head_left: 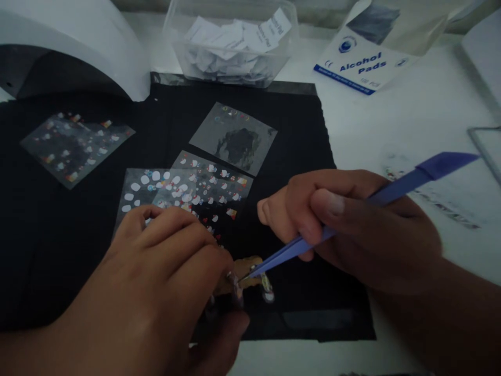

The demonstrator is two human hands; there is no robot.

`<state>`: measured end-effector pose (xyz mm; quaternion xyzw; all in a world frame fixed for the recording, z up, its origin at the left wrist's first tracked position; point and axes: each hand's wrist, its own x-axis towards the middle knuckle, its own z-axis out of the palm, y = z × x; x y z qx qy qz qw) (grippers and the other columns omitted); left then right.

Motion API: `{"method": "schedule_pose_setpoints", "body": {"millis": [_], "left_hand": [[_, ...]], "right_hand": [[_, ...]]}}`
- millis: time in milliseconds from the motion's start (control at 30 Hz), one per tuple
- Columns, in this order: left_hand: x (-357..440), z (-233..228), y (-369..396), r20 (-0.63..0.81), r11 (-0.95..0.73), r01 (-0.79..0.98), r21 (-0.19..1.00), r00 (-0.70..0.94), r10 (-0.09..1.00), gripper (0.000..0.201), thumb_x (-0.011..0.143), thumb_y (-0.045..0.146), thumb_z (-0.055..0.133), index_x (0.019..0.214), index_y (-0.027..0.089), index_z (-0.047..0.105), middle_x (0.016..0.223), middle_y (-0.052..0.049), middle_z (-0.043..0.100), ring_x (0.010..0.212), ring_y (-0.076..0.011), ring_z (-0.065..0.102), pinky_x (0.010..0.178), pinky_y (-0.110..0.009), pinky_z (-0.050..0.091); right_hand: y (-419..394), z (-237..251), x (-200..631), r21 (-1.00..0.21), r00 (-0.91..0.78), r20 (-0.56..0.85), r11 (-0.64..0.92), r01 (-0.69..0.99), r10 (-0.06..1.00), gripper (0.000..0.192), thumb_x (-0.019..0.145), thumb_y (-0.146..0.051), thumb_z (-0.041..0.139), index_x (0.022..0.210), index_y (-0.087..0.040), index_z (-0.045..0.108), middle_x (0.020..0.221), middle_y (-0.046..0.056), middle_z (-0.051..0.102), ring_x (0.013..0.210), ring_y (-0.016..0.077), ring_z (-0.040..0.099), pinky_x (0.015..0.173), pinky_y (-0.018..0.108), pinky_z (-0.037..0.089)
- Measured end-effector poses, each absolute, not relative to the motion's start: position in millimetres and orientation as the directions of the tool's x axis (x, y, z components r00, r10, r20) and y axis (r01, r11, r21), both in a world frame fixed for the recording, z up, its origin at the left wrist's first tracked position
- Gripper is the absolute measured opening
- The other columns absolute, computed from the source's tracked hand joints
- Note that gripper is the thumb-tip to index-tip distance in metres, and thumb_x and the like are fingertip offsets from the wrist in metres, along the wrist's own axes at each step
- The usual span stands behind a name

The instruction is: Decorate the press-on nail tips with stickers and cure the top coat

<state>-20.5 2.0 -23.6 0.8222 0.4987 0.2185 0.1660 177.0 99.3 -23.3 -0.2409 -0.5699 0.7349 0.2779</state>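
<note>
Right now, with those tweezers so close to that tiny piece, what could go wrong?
1. The blue tweezers in the right hand meet a small piece pinched by the left hand; a slip might knock it onto the black mat, where it could be hard to spot.
2. The left hand lies partly over the sticker sheets and may drag or crease them.
3. The dim light could spoil fine placement.

Left hand (pixel 156 271): bare, no ring, no glove in sight.
Right hand (pixel 352 230): bare too, nothing worn on the fingers.
Right thumbnail (pixel 336 204): short, plain, unpainted.
Wrists: both bare behind the fingers, no watch, no band.
Forearms: uncovered right down to the frame's edge, no sleeve showing.
</note>
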Motion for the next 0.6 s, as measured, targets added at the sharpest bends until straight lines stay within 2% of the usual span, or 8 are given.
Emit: {"method": "schedule_pose_setpoints", "body": {"millis": [133,433,600], "left_hand": [[-21.0,-24.0,2.8,0.186,-0.439,0.753,0.491,0.401,0.897,0.01,0.076,0.027,0.066,0.085,0.024,0.065,0.077,0.001,0.067,0.078,-0.0247,0.06,0.071,-0.046,0.039],[-18.8,-18.4,1.5,0.14,-0.399,0.781,0.481,0.381,0.914,0.006,0.077,0.027,0.064,0.082,0.024,0.066,0.078,0.0,0.067,0.08,-0.025,0.059,0.073,-0.047,0.039],[-19.1,-19.1,1.8,0.162,-0.426,0.761,0.488,0.401,0.902,0.007,0.076,0.026,0.065,0.083,0.024,0.065,0.078,0.0,0.067,0.079,-0.0253,0.059,0.072,-0.047,0.039]], "right_hand": [[102.9,-22.5,176.0,-0.97,-0.733,-0.049,-0.207,-0.127,0.679,0.04,0.091,-0.039,0.061,0.058,-0.018,0.054,0.055,-0.003,0.053,0.051,0.0104,0.046,0.054,0.03,0.036],[106.4,-25.9,174.0,-0.971,-0.752,-0.003,-0.182,-0.156,0.66,0.038,0.095,-0.03,0.055,0.06,-0.016,0.053,0.056,-0.003,0.052,0.052,0.0094,0.046,0.06,0.029,0.04],[105.6,-26.5,174.3,-0.971,-0.751,-0.004,-0.182,-0.155,0.66,0.037,0.096,-0.028,0.053,0.061,-0.016,0.052,0.057,-0.003,0.052,0.052,0.0089,0.047,0.062,0.029,0.042]]}}
